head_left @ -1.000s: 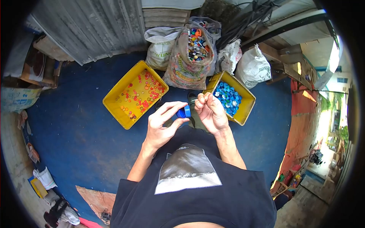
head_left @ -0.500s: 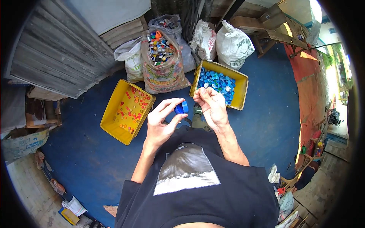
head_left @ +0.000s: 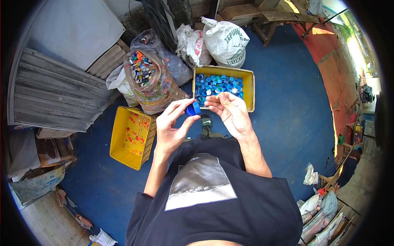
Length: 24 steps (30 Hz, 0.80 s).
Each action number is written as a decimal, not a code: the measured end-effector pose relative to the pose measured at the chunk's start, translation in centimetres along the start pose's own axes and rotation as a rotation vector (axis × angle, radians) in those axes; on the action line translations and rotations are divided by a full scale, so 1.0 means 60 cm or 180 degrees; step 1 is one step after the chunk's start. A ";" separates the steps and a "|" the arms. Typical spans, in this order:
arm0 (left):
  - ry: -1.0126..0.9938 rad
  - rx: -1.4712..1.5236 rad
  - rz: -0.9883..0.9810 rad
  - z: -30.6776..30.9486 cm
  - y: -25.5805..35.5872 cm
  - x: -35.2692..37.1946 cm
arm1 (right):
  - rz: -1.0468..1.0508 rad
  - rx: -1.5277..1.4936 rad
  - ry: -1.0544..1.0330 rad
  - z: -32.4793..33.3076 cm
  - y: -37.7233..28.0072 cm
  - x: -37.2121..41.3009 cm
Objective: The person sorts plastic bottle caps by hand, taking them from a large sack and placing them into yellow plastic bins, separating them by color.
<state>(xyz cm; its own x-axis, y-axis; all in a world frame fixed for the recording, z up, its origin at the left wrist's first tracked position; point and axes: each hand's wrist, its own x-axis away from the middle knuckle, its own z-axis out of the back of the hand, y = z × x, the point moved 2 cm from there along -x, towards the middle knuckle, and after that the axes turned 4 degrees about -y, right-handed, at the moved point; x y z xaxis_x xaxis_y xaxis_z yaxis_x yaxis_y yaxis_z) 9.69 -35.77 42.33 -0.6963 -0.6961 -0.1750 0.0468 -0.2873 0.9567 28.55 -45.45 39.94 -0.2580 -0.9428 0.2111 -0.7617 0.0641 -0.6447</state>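
My left hand (head_left: pixel 171 127) pinches a blue plastic cap (head_left: pixel 192 109) between thumb and fingers, with its hollow side partly facing me. Just to the right, my right hand (head_left: pixel 232 115) is raised with its fingers loosely apart, and I see nothing held in it. Both hands are in front of my chest, by the near edge of a yellow crate (head_left: pixel 250 94) of blue caps (head_left: pixel 222 80). A few whitish pieces lie among those caps, one of them close to my right fingertips.
Another yellow crate (head_left: pixel 116 137), with red and orange caps (head_left: pixel 136 133), stands on the blue floor (head_left: pixel 283 98) at left. Behind it is a clear sack (head_left: pixel 158 92) of mixed caps. White sacks (head_left: pixel 227 43) stand behind the crates, and a wooden bench (head_left: pixel 283 17) is farther back.
My right fingers have spread from a pinch on a small whitish piece, which is no longer in them. The view has turned rightward; my left hand still holds the blue cap.
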 end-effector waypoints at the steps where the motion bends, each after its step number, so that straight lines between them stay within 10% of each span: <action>1: -0.0026 0.0011 -0.0007 -0.014 0.000 -0.007 | 0.0062 -0.0027 -0.0010 0.012 -0.010 0.002; 24: -0.0900 0.0278 0.0215 -0.175 -0.044 -0.110 | 0.0803 0.0720 0.1335 0.183 -0.072 0.030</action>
<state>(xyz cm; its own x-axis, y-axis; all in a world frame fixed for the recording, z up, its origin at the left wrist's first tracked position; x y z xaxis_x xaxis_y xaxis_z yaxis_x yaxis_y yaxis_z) 21.71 -37.33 38.50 -0.8660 -0.4974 -0.0504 0.0464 -0.1805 0.9825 37.91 -51.00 35.02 -0.6669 -0.6927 0.2747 -0.5104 0.1560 -0.8456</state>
